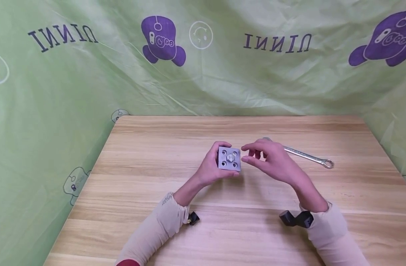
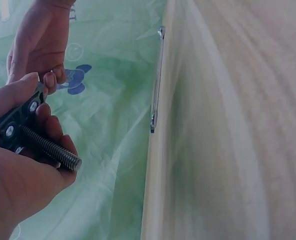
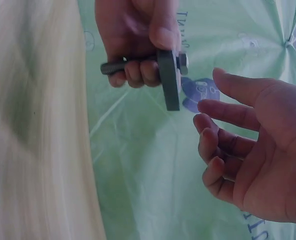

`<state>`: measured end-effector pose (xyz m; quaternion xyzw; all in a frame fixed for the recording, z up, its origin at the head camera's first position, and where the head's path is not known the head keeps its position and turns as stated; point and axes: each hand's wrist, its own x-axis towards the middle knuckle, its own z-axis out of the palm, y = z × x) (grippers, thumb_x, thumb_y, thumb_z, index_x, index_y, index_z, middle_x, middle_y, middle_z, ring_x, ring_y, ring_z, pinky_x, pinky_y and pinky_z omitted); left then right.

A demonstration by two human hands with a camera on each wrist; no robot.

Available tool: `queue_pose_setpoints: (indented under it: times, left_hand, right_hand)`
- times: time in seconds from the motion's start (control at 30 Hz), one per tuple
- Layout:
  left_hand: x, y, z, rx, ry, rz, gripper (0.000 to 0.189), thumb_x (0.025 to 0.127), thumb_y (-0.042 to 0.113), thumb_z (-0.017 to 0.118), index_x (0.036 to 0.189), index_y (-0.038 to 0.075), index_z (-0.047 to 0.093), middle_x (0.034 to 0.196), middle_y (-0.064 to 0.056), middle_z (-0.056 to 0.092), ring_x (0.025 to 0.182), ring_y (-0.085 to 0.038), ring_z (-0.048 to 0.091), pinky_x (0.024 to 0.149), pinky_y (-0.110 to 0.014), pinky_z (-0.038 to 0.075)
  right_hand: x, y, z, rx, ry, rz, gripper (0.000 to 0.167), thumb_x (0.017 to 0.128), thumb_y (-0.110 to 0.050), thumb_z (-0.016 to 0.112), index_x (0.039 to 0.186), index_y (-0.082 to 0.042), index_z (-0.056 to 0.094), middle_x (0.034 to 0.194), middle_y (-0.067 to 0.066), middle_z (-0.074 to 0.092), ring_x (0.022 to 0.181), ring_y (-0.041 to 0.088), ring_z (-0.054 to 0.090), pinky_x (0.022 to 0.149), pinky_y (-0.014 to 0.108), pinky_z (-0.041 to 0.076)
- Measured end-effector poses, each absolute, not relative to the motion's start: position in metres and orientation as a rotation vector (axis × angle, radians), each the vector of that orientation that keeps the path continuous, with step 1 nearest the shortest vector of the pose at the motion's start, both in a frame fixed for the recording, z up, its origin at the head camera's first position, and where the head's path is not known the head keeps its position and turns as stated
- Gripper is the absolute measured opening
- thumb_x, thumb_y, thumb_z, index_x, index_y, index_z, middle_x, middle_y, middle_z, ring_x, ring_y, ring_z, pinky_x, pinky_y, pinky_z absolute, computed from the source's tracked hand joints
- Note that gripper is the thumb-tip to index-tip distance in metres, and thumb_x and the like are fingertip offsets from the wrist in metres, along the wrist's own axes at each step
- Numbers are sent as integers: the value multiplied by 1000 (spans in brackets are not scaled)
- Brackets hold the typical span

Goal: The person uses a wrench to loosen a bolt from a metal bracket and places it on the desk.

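Observation:
A square grey metal plate (image 1: 224, 167) with a hole near each corner is gripped by its edges in my left hand (image 1: 209, 168). Through the plate's centre passes a bolt; its hex head (image 1: 231, 158) faces up in the head view. The threaded shank (image 2: 53, 147) sticks out of the other side, past the left fingers, in the left wrist view. My right hand (image 1: 272, 159) is just right of the plate, apart from it. Its fingers are loosely bent with nothing between them, as the right wrist view shows its palm (image 3: 273, 155).
A long steel wrench (image 1: 309, 157) lies on the wooden table (image 1: 139, 147) behind and right of the right hand, which partly covers it. Green printed cloth (image 1: 222, 85) hangs behind the table and at its sides. Dark wrist cameras (image 1: 296, 219) sit at both cuffs.

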<state>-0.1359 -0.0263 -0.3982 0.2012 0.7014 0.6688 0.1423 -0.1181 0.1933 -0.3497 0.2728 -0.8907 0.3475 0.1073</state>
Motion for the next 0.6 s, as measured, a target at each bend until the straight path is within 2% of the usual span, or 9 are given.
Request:
queue_pose_setpoints:
  times: [0.4, 0.6]
  left_hand:
    - [-145, -22, -396, 632, 2105, 1962, 77, 66, -7, 85, 131, 2, 43, 121, -20, 57, 97, -11, 59, 80, -21, 54]
    - [-145, -21, -398, 641, 2137, 1974, 74, 66, -7, 85, 128, 0, 45, 120, -21, 60, 98, -10, 59, 83, -19, 52]
  right_hand:
    - [-116, 175, -355, 742, -2569, 953, 29, 79, -19, 84, 106, -12, 75, 81, 0, 65, 73, 11, 51, 64, 25, 40]
    - [-117, 162, -358, 731, -2509, 929, 29, 76, -24, 87, 99, -11, 75, 82, 0, 64, 74, 11, 54, 64, 25, 44]
